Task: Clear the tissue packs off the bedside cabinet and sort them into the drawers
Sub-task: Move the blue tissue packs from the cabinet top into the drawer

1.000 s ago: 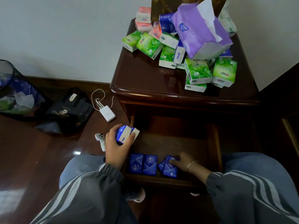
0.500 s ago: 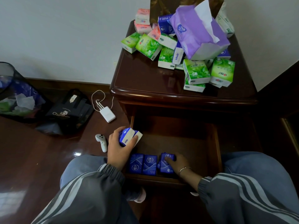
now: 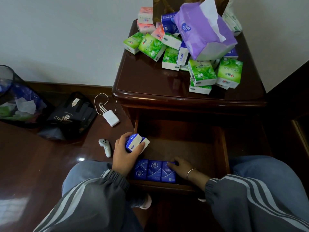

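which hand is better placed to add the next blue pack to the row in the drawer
Left. The left hand already holds blue packs over the drawer, beside the row; the right hand rests on that row.

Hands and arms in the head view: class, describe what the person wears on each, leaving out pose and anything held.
Both arms wear grey sleeves with pale stripes down their length and gathered elastic cuffs. The left hand is bare, without rings or a watch. The right hand is bare too, with a thin metal bangle at its wrist.
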A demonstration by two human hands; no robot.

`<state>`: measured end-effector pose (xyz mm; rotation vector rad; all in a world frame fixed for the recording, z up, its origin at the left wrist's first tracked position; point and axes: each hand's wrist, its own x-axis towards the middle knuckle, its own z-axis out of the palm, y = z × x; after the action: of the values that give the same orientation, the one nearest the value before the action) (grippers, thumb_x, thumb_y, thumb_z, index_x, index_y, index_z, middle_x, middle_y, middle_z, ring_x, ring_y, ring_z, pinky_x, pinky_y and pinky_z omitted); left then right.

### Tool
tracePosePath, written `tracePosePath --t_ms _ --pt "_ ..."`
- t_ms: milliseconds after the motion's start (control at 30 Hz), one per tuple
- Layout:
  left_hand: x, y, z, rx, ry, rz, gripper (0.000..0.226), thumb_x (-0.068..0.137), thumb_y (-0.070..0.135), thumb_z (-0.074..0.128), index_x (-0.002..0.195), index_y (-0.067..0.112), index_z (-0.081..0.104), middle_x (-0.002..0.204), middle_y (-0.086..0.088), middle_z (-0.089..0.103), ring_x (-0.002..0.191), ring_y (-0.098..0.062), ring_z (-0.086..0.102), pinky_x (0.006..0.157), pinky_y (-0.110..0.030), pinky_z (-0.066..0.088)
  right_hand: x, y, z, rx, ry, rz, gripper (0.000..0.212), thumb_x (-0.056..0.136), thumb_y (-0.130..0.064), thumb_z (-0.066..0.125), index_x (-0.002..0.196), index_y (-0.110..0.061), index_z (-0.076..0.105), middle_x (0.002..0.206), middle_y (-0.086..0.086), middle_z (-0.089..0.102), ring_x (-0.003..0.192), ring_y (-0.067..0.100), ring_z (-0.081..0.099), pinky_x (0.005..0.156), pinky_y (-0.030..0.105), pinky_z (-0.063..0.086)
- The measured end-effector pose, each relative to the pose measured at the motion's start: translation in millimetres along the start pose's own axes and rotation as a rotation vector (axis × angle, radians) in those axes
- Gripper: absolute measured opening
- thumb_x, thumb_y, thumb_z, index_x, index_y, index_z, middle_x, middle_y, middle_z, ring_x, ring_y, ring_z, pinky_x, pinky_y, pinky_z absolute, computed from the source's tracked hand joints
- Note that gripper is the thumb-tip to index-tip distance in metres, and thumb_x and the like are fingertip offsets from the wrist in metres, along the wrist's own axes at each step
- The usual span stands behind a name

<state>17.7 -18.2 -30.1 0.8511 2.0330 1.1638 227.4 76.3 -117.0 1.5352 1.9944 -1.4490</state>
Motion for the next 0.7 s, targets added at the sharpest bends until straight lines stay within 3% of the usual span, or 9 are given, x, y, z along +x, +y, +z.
tracePosePath --t_ms 67,133,200,267,367,433,533,633,700 --pt "-1.4 1.1 1.5 0.053 -0.022 0.041 0.05 0.076 0.035 0.076 0.118 0.034 0.049 0.12 0.001 0.052 0.104 -0.005 0.055 0.092 -0.028 0.05 -4.0 -5.3 -8.1 -0.08 -0.04 0.024 0.046 0.095 -0.047 0.041 0.115 -0.01 0.06 0.125 0.012 0.059 0.112 0.025 0.055 0.097 0.034 0.042" --pt "-4.0 4.3 3.2 0.105 -0.061 0.114 0.058 0.074 0.038 0.077 0.123 0.035 0.047 0.119 0.008 0.048 0.104 0.009 0.05 0.084 -0.008 0.043 -11.6 -20.1 -18.6 -0.085 0.078 0.039 0.054 0.095 -0.053 0.033 0.121 -0.014 0.06 0.129 0.011 0.058 0.119 0.026 0.052 0.1 0.033 0.037" --pt "-9.3 8.9 7.4 0.14 -0.141 0.207 0.072 0.071 0.046 0.077 0.133 0.035 0.041 0.119 0.016 0.043 0.106 0.017 0.045 0.083 0.002 0.038 -24.7 -41.8 -33.3 0.23 0.126 0.06 0.055 0.089 -0.062 0.037 0.119 -0.022 0.06 0.127 0.003 0.061 0.112 0.019 0.058 0.091 0.031 0.04" --pt "-15.4 12.6 14.7 0.207 -0.247 0.309 0.087 0.07 0.057 0.073 0.143 0.033 0.03 0.125 0.017 0.041 0.115 0.012 0.044 0.092 -0.001 0.036 -39.2 -61.9 -51.1 0.559 -0.097 0.033 0.057 0.08 -0.071 0.042 0.114 -0.029 0.061 0.122 0.0 0.064 0.103 0.014 0.063 0.083 0.029 0.046" --pt "-22.6 18.0 25.3 0.27 -0.343 0.4 0.101 0.071 0.057 0.073 0.147 0.034 0.009 0.139 0.013 0.036 0.129 -0.001 0.039 0.107 -0.015 0.032 -61.9 -75.2 -69.8 0.658 -0.287 -0.026 0.062 0.072 -0.065 0.059 0.118 -0.025 0.059 0.114 0.002 0.068 0.104 0.019 0.065 0.083 0.032 0.052" --pt "-28.2 22.3 30.2 0.292 -0.388 0.458 0.105 0.073 0.055 0.072 0.145 0.038 -0.002 0.144 0.013 0.03 0.134 -0.001 0.033 0.111 -0.015 0.027 -71.0 -72.4 -72.3 0.644 -0.267 -0.036 0.048 0.075 -0.046 0.07 0.114 -0.021 0.06 0.106 0.002 0.07 0.098 0.017 0.065 0.084 0.033 0.052" --pt "-37.7 23.8 39.5 0.349 -0.451 0.601 0.104 0.077 0.05 0.068 0.145 0.036 -0.008 0.153 0.017 0.011 0.142 -0.002 0.017 0.116 -0.018 0.02 -77.5 -60.1 -69.4 0.635 -0.302 -0.002 0.03 0.081 -0.02 0.07 0.109 -0.019 0.061 0.097 0.001 0.07 0.089 0.013 0.066 0.079 0.029 0.055" --pt "-38.3 18.6 39.9 0.387 -0.499 0.64 0.115 0.071 0.043 0.075 0.147 0.037 -0.01 0.158 0.018 -0.008 0.148 -0.005 0.003 0.119 -0.022 0.015 -77.2 -46.9 -81.5 0.653 -0.288 0.028 0.026 0.081 -0.013 0.069 0.105 -0.018 0.062 0.092 0.0 0.072 0.083 0.011 0.067 0.07 0.026 0.057" --pt "-30.8 10.4 33.5 0.455 -0.382 0.553 0.117 0.066 0.043 0.08 0.151 0.031 0.0 0.16 0.01 -0.004 0.147 -0.008 0.006 0.117 -0.024 0.016 -72.5 -32.7 -94.8 0.656 -0.176 0.098 0.026 0.079 -0.013 0.07 0.104 -0.017 0.063 0.092 0.001 0.071 0.082 0.013 0.066 0.071 0.029 0.055"
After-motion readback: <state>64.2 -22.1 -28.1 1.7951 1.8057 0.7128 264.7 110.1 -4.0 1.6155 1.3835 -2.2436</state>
